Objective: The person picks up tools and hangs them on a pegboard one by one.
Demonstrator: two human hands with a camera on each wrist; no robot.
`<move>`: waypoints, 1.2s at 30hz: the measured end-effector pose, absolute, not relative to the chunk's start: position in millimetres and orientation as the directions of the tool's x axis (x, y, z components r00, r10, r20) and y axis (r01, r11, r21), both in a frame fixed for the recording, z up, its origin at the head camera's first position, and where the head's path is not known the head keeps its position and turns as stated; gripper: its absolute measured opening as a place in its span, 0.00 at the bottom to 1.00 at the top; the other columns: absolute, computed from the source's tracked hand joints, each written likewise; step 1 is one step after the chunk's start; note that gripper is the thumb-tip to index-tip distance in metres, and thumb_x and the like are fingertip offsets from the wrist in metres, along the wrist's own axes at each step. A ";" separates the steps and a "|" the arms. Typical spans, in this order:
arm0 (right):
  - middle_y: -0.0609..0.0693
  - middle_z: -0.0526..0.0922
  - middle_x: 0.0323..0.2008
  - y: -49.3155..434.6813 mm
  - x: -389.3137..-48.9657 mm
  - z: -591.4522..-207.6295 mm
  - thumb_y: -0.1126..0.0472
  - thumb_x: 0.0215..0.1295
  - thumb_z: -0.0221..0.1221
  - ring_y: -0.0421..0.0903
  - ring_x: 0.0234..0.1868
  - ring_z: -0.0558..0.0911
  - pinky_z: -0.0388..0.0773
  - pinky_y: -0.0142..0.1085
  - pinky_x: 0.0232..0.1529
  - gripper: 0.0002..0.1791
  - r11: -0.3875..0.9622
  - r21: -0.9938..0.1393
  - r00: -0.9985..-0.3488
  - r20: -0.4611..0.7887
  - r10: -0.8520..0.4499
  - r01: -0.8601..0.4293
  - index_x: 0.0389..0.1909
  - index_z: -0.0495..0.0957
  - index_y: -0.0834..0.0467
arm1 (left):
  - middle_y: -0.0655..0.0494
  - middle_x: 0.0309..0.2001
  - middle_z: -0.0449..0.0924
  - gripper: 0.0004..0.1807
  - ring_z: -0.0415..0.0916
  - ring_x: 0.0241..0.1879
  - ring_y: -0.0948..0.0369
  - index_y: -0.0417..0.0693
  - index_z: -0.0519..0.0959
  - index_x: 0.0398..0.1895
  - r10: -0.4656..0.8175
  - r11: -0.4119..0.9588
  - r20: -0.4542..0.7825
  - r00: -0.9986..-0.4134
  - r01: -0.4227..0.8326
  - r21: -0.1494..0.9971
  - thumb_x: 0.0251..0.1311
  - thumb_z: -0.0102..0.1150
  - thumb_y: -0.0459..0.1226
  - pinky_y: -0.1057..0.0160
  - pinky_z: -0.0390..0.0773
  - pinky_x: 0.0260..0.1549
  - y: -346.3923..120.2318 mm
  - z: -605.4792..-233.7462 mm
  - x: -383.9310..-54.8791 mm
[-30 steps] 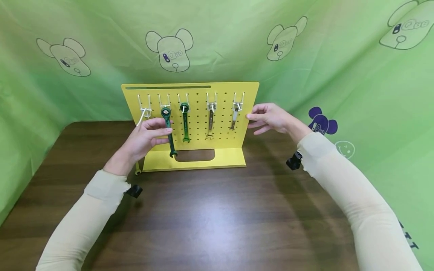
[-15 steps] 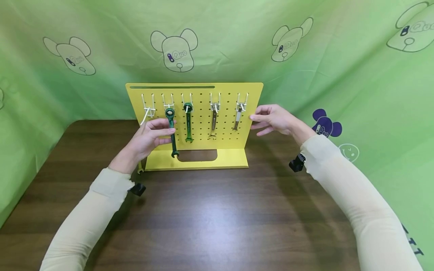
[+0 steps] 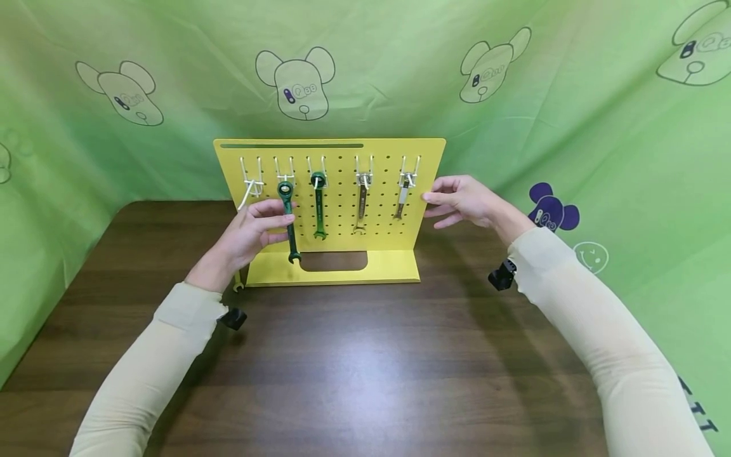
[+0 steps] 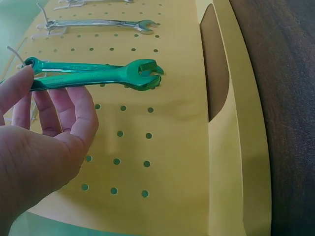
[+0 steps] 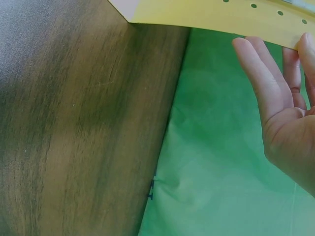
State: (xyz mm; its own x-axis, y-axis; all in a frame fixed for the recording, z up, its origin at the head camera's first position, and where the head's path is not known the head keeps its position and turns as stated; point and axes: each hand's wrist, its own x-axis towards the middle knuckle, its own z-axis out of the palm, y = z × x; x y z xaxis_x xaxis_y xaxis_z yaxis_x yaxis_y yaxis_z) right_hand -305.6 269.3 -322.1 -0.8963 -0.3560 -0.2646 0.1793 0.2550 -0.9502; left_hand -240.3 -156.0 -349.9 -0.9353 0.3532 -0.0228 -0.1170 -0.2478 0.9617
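In the head view, my left hand (image 3: 251, 231) pinches a green ratchet wrench (image 3: 290, 225) between thumb and fingers, its ring end up by the second hook from the left. Something pale shows inside the ring; whether the hook passes through it I cannot tell. My right hand (image 3: 462, 202) holds the right edge of the yellow pegboard (image 3: 377, 219), thumb in front, fingers behind. Another green wrench (image 3: 319, 209) hangs on the third hook. Farther right hang two silver wrenches, the longer wrench (image 3: 362, 206) and the shorter wrench (image 3: 402, 200).
Below my left hand shows the open end of another wrench (image 3: 238, 284); the rest of it is hidden. At the left, a white hook (image 3: 250, 188) sticks out of the board. The board's base stands on a brown wooden table (image 3: 354, 355), with a green printed curtain (image 3: 388, 76) behind.
The head view has shifted slightly, so the board and both hands appear a little farther right. Both hands keep their holds, and the green wrench stays at the second hook.
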 end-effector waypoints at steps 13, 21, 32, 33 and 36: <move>0.55 0.78 0.44 271.2 -307.0 -324.6 0.57 0.61 0.64 0.59 0.49 0.80 0.76 0.59 0.45 0.14 0.242 -0.955 -0.893 -0.255 -0.372 0.173 0.41 0.75 0.61 | 0.46 0.58 0.65 0.31 0.66 0.55 0.50 0.37 0.66 0.62 0.354 0.096 -0.267 -0.896 -0.249 0.964 0.64 0.57 0.49 0.46 0.65 0.61 -155.4 -391.4 -243.1; 0.56 0.78 0.44 268.5 -306.8 -323.2 0.55 0.58 0.66 0.64 0.53 0.77 0.78 0.57 0.44 0.17 0.241 -0.952 -0.896 -0.266 -0.355 0.187 0.41 0.75 0.62 | 0.41 0.61 0.66 0.32 0.66 0.60 0.46 0.40 0.65 0.64 0.362 0.100 -0.321 -0.875 -0.306 0.947 0.64 0.57 0.50 0.49 0.67 0.60 -163.3 -408.3 -246.4; 0.56 0.78 0.44 270.4 -305.9 -323.3 0.56 0.60 0.65 0.60 0.49 0.80 0.79 0.55 0.43 0.16 0.244 -0.953 -0.898 -0.262 -0.353 0.182 0.41 0.74 0.62 | 0.43 0.48 0.73 0.31 0.74 0.40 0.55 0.38 0.71 0.60 0.285 0.192 -0.340 -0.896 -0.294 0.936 0.65 0.53 0.53 0.61 0.79 0.45 -159.7 -422.8 -248.0; 0.56 0.78 0.44 270.4 -306.0 -323.6 0.56 0.60 0.65 0.60 0.49 0.80 0.78 0.56 0.43 0.16 0.243 -0.953 -0.897 -0.263 -0.355 0.183 0.41 0.74 0.62 | 0.42 0.49 0.72 0.30 0.74 0.40 0.55 0.37 0.71 0.60 0.282 0.194 -0.338 -0.898 -0.292 0.937 0.67 0.51 0.52 0.61 0.79 0.45 -160.5 -423.9 -247.6; 0.57 0.77 0.44 270.0 -306.0 -324.2 0.56 0.59 0.66 0.61 0.50 0.79 0.76 0.58 0.45 0.17 0.242 -0.952 -0.897 -0.266 -0.353 0.186 0.42 0.74 0.63 | 0.41 0.53 0.71 0.29 0.74 0.43 0.54 0.37 0.71 0.60 0.283 0.193 -0.335 -0.899 -0.289 0.938 0.69 0.48 0.52 0.60 0.79 0.47 -162.7 -425.2 -245.9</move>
State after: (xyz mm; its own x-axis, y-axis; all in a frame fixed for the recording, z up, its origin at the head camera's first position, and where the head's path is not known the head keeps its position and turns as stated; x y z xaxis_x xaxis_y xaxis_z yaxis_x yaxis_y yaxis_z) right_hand -306.0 270.0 -324.2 -0.8971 -0.3532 -0.2656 0.1864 0.2424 -0.9521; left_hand -245.9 -162.7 -425.2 -0.8988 0.2830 -0.3348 -0.2886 0.1929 0.9378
